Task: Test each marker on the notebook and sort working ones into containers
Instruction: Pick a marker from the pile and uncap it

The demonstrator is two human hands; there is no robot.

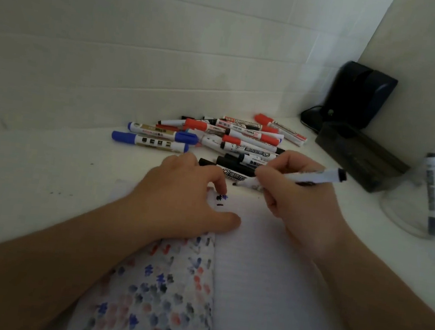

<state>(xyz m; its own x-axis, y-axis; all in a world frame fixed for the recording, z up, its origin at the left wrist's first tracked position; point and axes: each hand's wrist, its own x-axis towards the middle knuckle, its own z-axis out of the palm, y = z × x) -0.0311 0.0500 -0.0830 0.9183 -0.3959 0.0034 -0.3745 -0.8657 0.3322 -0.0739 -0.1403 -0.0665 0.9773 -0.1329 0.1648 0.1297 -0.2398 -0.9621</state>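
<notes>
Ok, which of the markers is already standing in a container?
The black marker at far right: it stands upright inside the clear container, while the others lie piled on the table, apart from the one in the right hand.

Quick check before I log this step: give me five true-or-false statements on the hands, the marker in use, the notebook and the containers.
1. The right hand grips a marker with its tip down at the notebook. True.
2. The left hand holds a red marker. False: it rests on the notebook and holds nothing.
3. The clear container at the right holds one black marker. True.
4. The notebook's left page is blank. False: it is covered with test marks.
5. The pile of markers lies behind the notebook. True.
</notes>
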